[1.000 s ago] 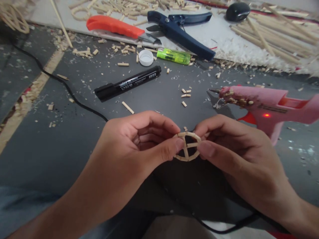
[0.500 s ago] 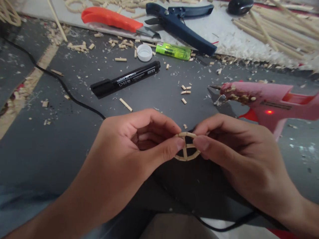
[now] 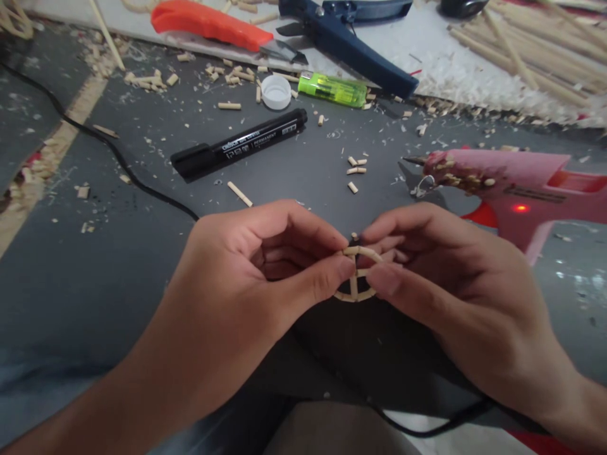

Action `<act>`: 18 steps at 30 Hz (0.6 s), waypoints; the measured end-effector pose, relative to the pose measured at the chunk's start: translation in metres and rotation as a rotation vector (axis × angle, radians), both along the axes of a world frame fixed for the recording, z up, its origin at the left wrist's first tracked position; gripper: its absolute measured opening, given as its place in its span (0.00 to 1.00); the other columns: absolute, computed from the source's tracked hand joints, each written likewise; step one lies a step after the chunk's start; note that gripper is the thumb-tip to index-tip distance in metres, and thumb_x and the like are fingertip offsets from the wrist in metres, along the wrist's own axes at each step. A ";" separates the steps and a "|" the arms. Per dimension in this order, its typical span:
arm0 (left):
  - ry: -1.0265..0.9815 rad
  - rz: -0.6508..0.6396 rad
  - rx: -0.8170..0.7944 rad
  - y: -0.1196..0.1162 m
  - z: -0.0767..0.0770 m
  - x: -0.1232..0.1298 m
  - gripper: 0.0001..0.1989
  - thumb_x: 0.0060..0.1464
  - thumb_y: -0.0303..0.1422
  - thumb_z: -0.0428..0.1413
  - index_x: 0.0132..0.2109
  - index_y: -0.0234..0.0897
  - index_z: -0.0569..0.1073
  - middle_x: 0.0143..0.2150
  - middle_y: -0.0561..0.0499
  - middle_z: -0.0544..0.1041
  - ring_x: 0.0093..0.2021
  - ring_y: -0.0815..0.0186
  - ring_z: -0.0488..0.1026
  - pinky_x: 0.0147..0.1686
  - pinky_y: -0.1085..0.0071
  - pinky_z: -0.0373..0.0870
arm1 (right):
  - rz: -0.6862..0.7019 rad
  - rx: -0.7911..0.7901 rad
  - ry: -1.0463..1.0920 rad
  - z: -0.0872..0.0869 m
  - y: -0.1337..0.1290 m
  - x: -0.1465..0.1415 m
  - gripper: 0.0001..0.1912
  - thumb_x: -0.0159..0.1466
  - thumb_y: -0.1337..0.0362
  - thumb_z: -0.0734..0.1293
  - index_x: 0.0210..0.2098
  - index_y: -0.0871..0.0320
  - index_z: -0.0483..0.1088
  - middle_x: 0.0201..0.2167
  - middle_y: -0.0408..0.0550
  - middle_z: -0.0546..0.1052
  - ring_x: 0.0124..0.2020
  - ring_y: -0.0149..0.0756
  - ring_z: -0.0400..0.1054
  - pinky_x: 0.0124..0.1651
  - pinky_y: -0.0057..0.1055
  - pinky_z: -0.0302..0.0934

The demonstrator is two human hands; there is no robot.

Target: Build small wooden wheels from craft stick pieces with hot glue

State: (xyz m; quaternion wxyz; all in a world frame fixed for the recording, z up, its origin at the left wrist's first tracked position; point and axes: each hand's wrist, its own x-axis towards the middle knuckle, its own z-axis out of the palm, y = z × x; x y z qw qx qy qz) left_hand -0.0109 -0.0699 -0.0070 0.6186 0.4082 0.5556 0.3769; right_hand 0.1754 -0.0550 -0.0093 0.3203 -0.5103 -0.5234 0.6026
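Observation:
Between my hands is a small wheel of pale wooden stick pieces, a ring with crossing spokes inside. My left hand pinches its left side between thumb and forefinger. On the right side, the thumb of my right hand presses at the rim and a spoke, with fingers curled behind; the right forefinger is lifted off the ring. Parts of the wheel are covered by both thumbs. A tiny stick piece shows just beyond the wheel. The pink glue gun, its red light lit, lies beyond my right hand.
A black marker, a white cap and a green lighter lie ahead. Behind them are an orange cutter and blue-handled pruners. Wooden sticks lie far right. A black cable crosses the left.
My right forefinger has lifted away from the wheel's rim, exposing more of the ring's upper right. The left hand keeps its pinch. The view has shifted slightly.

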 end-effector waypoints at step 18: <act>0.047 -0.025 0.028 -0.001 0.000 -0.001 0.11 0.50 0.22 0.68 0.33 0.45 0.81 0.29 0.65 0.83 0.29 0.75 0.81 0.27 0.91 0.72 | 0.041 -0.011 -0.025 -0.001 -0.003 0.002 0.12 0.58 0.67 0.77 0.39 0.47 0.75 0.29 0.37 0.79 0.28 0.27 0.74 0.29 0.19 0.67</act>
